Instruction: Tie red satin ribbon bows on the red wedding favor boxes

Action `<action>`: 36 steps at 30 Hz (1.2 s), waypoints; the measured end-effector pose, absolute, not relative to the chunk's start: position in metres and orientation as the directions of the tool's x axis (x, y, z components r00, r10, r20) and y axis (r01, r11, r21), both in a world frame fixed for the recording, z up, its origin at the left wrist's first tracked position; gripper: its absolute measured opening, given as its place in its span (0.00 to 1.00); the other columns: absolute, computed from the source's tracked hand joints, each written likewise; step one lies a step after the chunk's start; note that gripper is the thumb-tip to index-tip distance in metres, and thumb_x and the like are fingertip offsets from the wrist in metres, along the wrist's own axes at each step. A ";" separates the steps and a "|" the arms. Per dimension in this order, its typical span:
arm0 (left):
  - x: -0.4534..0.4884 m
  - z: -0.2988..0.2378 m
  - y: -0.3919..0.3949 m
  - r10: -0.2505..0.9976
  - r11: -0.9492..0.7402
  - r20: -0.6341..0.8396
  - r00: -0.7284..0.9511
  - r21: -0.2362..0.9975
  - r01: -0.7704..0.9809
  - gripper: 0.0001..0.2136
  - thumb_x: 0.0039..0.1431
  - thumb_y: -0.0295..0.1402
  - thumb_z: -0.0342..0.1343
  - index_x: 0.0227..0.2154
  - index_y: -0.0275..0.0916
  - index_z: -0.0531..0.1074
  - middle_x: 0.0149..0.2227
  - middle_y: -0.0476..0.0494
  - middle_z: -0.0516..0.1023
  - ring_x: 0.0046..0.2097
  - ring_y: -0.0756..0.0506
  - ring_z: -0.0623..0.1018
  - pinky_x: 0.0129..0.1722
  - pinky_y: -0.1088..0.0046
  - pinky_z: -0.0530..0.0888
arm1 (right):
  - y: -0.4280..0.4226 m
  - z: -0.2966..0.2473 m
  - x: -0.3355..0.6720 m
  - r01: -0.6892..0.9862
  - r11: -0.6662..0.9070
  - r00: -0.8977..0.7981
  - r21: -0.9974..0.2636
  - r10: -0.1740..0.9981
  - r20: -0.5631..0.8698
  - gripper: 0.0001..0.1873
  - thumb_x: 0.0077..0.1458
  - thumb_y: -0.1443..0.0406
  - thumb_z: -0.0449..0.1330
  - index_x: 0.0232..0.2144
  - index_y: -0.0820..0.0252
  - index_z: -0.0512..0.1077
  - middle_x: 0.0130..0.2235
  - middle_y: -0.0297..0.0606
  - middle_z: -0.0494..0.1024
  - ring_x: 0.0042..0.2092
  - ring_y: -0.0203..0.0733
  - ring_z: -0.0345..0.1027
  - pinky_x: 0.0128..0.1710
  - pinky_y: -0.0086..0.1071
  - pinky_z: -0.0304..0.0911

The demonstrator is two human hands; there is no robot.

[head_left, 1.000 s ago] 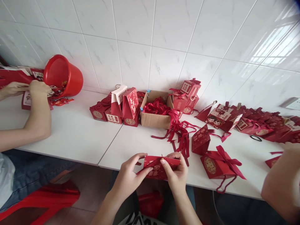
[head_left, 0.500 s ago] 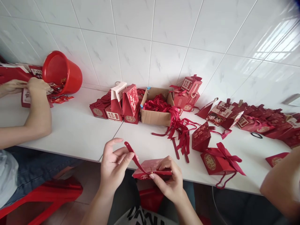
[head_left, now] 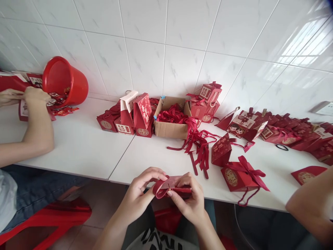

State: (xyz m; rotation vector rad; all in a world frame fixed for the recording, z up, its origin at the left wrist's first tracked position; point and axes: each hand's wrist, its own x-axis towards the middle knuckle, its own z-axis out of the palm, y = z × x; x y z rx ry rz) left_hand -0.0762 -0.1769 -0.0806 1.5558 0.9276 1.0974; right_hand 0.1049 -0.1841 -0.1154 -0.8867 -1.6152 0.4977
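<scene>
My right hand (head_left: 191,199) grips the folded edge of a small red gift box (head_left: 173,181), its thumb at a tiny gold-coloured fastener. From that edge a red strap (head_left: 157,192) curls round in a loop. My left hand (head_left: 140,194) is closed on the strap's end, holding it bent back toward the box; its fingertips are partly hidden behind the loop. Both hands are just off the front edge of the white table (head_left: 145,156).
A carton (head_left: 170,130) of red ribbons stands at the wall, ribbons (head_left: 201,149) spilling right. Finished-looking red boxes (head_left: 241,175) sit to the right, with a long row behind. A tipped red bucket (head_left: 66,80) lies left, beside a co-worker's arm (head_left: 37,132). Another person's arm (head_left: 312,201) is at right.
My left hand has moved right and in toward the box. The strap, which stuck up and away, is now bent into a loop. My right hand keeps its grip.
</scene>
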 end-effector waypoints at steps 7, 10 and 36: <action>-0.072 -0.086 -0.180 0.961 -0.108 0.103 0.257 0.994 0.004 0.06 0.59 0.35 0.56 0.36 0.40 0.75 0.34 0.45 0.78 0.34 0.48 0.78 0.35 0.75 0.74 | -0.184 -0.114 0.107 0.277 0.623 -0.033 -0.732 0.767 0.640 0.13 0.50 0.66 0.65 0.30 0.57 0.62 0.27 0.34 0.69 0.29 0.38 0.63 0.30 0.33 0.59; -0.073 -0.087 -0.180 0.954 -0.139 0.126 0.271 0.990 0.031 0.05 0.59 0.34 0.56 0.36 0.40 0.75 0.34 0.46 0.78 0.35 0.48 0.77 0.36 0.76 0.73 | -0.184 -0.115 0.107 0.278 0.615 -0.029 -0.738 0.774 0.633 0.12 0.50 0.67 0.65 0.30 0.57 0.63 0.27 0.34 0.69 0.29 0.38 0.63 0.30 0.32 0.59; -0.077 -0.086 -0.194 0.822 -0.437 0.363 0.438 0.896 0.077 0.16 0.60 0.22 0.51 0.48 0.46 0.68 0.48 0.43 0.69 0.54 0.45 0.70 0.55 0.69 0.68 | -0.191 -0.105 0.103 0.216 0.777 0.033 -0.592 0.600 0.800 0.15 0.47 0.76 0.66 0.29 0.59 0.63 0.31 0.34 0.77 0.31 0.40 0.69 0.33 0.38 0.62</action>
